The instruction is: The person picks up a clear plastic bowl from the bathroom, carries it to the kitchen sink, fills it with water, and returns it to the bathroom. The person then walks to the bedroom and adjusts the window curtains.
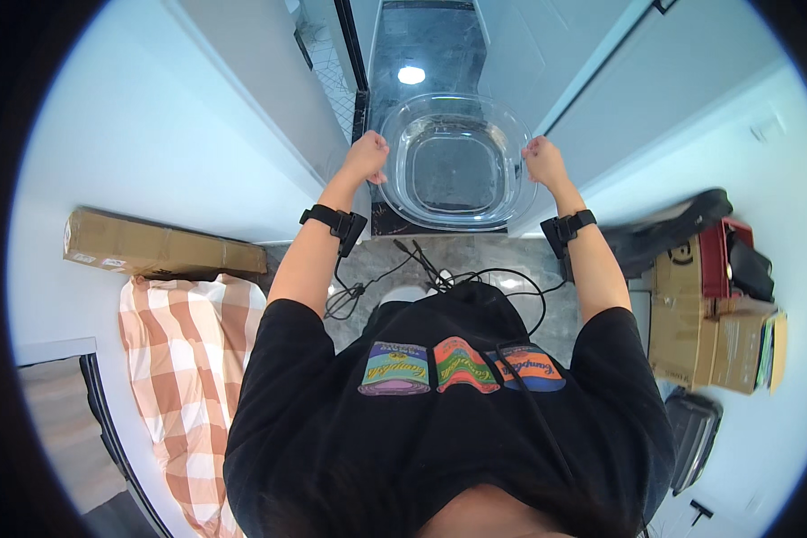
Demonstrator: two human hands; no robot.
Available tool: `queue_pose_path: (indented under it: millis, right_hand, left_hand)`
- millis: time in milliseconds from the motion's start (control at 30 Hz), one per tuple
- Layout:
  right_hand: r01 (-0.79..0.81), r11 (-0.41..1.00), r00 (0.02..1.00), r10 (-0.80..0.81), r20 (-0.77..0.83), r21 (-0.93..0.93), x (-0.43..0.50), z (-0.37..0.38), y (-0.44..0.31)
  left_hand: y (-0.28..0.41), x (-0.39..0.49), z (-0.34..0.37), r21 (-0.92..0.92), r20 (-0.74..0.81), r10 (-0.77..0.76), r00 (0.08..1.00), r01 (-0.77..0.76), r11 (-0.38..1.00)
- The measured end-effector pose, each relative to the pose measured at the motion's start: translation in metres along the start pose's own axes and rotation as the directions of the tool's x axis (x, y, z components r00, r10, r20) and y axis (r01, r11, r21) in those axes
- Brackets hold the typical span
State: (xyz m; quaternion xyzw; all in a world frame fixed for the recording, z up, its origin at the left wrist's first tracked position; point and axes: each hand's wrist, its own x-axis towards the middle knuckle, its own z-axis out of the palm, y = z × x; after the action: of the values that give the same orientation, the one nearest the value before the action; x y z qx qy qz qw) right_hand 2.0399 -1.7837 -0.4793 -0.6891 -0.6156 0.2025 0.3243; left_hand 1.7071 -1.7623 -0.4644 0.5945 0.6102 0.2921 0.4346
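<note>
A clear plastic basin (458, 218) hangs in front of me, level with a doorway. My left hand (368, 157) is closed around its left rim, and my right hand (543, 160) grips the rim on the opposite side. Through the transparent bottom the dark floor shows. Whether there is water inside I cannot tell. Each wrist wears a black strap with a device, the left one (336, 225) and the right one (567, 230), and a cable runs down from the left.
Black cables (437, 272) lie on the grey tiled floor by my feet. A long cardboard box (165, 245) and a checked cloth (188, 350) are at left. Cardboard boxes (676, 309) and a black bag (672, 218) stand at right. The hallway floor (430, 37) runs beyond the doorway.
</note>
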Motion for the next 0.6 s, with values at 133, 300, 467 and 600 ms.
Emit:
queue_pose_path:
  millis: [133, 300, 467, 600]
  right_hand:
    - [-0.078, 0.996, 0.997, 0.077, 0.024, 0.044, 0.004, 0.003, -0.005]
    - [-0.067, 0.996, 0.997, 0.065, 0.032, 0.061, 0.012, 0.007, -0.014]
    - [-0.079, 0.993, 0.995, 0.073, 0.065, 0.092, 0.01, 0.015, -0.003]
    - [-0.038, 0.999, 0.999, 0.038, 0.028, 0.018, 0.0, 0.027, 0.019]
  left_hand:
    - [-0.001, 0.005, 0.002, -0.026, -0.017, -0.017, 1.0, 0.016, 1.0]
    - [0.002, 0.006, -0.009, 0.055, -0.054, -0.016, 0.998, 0.019, 0.998]
    - [-0.003, -0.005, -0.005, 0.048, -0.12, 0.011, 0.993, -0.005, 0.999]
    - [-0.014, -0.011, 0.012, 0.12, -0.13, -0.008, 0.991, 0.024, 0.992]
